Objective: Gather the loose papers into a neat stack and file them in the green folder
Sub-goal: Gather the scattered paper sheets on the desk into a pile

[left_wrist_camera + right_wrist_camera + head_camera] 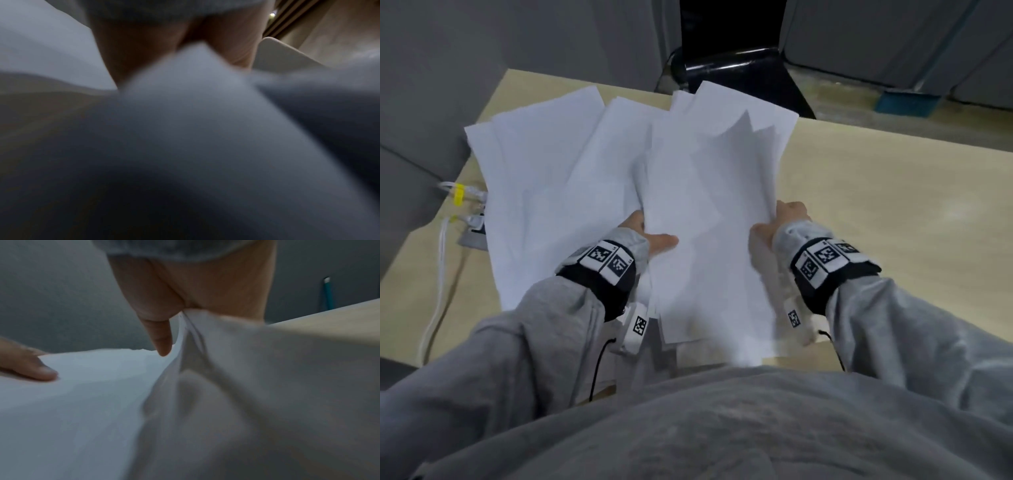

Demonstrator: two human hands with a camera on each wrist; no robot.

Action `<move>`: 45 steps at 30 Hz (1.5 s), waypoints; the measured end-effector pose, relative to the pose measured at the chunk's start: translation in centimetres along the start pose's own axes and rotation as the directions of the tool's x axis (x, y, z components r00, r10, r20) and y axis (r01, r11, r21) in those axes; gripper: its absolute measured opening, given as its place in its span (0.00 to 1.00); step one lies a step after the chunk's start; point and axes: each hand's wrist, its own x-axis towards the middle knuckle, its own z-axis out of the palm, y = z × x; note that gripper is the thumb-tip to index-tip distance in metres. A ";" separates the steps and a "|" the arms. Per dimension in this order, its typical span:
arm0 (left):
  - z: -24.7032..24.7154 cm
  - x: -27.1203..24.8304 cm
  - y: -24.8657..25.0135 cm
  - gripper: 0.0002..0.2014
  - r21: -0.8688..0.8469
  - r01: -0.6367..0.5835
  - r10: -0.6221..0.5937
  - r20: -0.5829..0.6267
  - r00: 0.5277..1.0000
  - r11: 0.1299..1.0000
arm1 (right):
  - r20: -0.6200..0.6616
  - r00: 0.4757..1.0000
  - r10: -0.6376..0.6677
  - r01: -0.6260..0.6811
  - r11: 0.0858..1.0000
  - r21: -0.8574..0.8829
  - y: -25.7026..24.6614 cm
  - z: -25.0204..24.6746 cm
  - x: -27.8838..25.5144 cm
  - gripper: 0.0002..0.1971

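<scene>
A bundle of white papers is held a little above the beige table, roughly squared, its far corners fanned apart. My left hand grips its left edge, thumb on top and fingers hidden beneath. At the right edge, my right hand pinches the sheets. In the right wrist view the right hand has its thumb on the papers. The left wrist view is blurred, showing only the left hand and paper. More loose sheets lie spread on the left. No green folder is in view.
White cables with a yellow tag lie at the table's left edge beside the loose sheets. A black chair stands behind the far edge. A teal object sits on the floor at the back right. Bare tabletop shows to the right.
</scene>
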 end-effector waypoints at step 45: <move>-6.8 -2.0 -2.0 0.14 0.092 0.126 -0.075 -0.433 0.898 0.988 | -0.010 0.998 0.070 -0.042 0.699 0.714 1.4 -0.5 -3.4 0.16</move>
